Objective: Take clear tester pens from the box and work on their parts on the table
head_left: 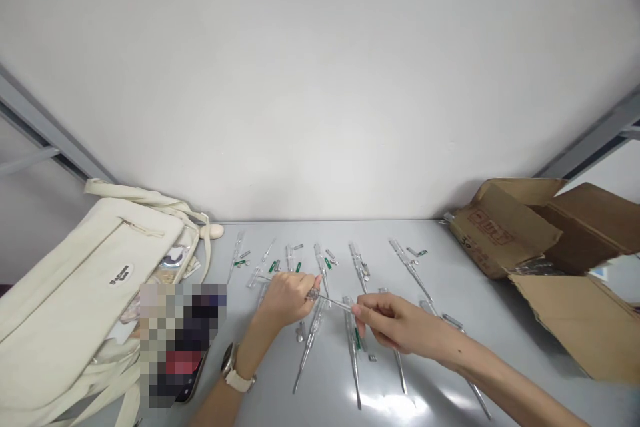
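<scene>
My left hand [287, 297] is closed around the clear handle of a tester screwdriver [334, 302], whose thin metal shaft points right. The fingertips of my right hand [395, 322] pinch the far end of that shaft. Both hands are raised over the grey table [280, 400]. Beneath and around them lie several more tester screwdrivers with clear handles, such as one near the front [309, 343] and another at the back right [410, 267]. Small metal parts [373, 358] and green strips [327, 262] sit beside them. My left palm hides most of the held handle.
To the left lies a cream bag [90, 287] with straps, and a phone [193, 377] partly blurred out rests by it. An opened cardboard box [505, 233] stands at the right, its flap [575, 320] reaching over the table. A white wall [320, 113] rises behind.
</scene>
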{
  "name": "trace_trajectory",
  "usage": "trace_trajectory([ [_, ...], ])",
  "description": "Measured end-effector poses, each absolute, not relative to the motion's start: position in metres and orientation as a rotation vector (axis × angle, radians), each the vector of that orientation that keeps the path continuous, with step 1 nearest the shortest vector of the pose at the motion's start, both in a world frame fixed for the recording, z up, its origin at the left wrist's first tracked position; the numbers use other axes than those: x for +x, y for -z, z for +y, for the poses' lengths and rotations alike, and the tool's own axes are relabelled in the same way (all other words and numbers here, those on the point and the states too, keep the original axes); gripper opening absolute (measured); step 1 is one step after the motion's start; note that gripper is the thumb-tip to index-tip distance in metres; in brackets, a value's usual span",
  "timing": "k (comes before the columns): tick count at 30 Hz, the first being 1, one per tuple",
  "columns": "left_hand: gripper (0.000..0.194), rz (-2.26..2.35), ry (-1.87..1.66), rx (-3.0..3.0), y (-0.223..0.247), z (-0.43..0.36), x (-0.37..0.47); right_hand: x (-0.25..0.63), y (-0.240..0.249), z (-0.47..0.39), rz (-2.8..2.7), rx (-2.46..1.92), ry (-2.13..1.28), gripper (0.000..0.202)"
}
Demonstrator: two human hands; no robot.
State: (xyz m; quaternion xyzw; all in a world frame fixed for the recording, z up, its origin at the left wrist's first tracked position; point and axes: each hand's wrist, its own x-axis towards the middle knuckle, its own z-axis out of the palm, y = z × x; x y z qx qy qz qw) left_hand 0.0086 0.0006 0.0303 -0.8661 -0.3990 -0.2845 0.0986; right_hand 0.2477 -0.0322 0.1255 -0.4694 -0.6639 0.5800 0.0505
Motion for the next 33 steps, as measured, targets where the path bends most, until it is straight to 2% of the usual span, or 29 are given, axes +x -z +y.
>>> trace_trajectory([
  [3,0.033,-1.208,0.826,-2.572,-0.031,0.001,0.007,0.244,-0.119,-0.04,-2.228,-1.503,-1.288,0.038],
  [8,0.034,-1.225,0.801,-2.58,-0.033,0.002,0.006,0.24,-0.103,-0.051,-2.633,-1.294,-0.139,0.024],
  [10,0.033,-1.232,0.792,-2.584,-0.034,0.002,0.005,0.241,-0.1,-0.051,-2.675,-1.158,0.117,0.023],
  [11,0.033,-1.23,0.791,-2.587,-0.034,0.002,0.006,0.241,-0.1,-0.051,-2.679,-1.14,0.135,0.023],
  [12,0.033,-1.226,0.793,-2.59,-0.033,0.002,0.006,0.242,-0.102,-0.05,-2.675,-1.164,0.074,0.022],
  [14,0.033,-1.209,0.808,-2.591,-0.033,0.002,0.006,0.244,-0.107,-0.047,-2.612,-1.299,-0.273,0.024],
  [17,0.032,-1.179,0.826,-2.579,-0.033,0.001,0.009,0.248,-0.117,-0.039,-2.31,-1.453,-1.211,0.029],
  [19,0.031,-1.159,0.825,-2.567,-0.033,0.0,0.01,0.251,-0.122,-0.032,-1.995,-1.398,-1.838,0.034],
  [20,0.031,-1.149,0.825,-2.563,-0.033,0.0,0.011,0.252,-0.124,-0.028,-1.858,-1.344,-2.056,0.037],
  [22,0.031,-1.123,0.838,-2.558,-0.034,-0.001,0.012,0.254,-0.123,-0.023,-1.717,-1.269,-2.258,0.046],
  [25,0.031,-1.109,0.832,-2.57,-0.035,-0.002,0.012,0.253,-0.119,-0.023,-1.893,-1.281,-2.08,0.054],
  [30,0.032,-1.147,0.774,-2.584,-0.034,-0.003,0.012,0.255,-0.119,-0.034,-2.313,-1.453,-1.357,0.047],
  [33,0.031,-1.165,0.78,-2.569,-0.034,-0.004,0.014,0.256,-0.122,-0.039,-2.368,-1.483,-1.269,0.043],
])
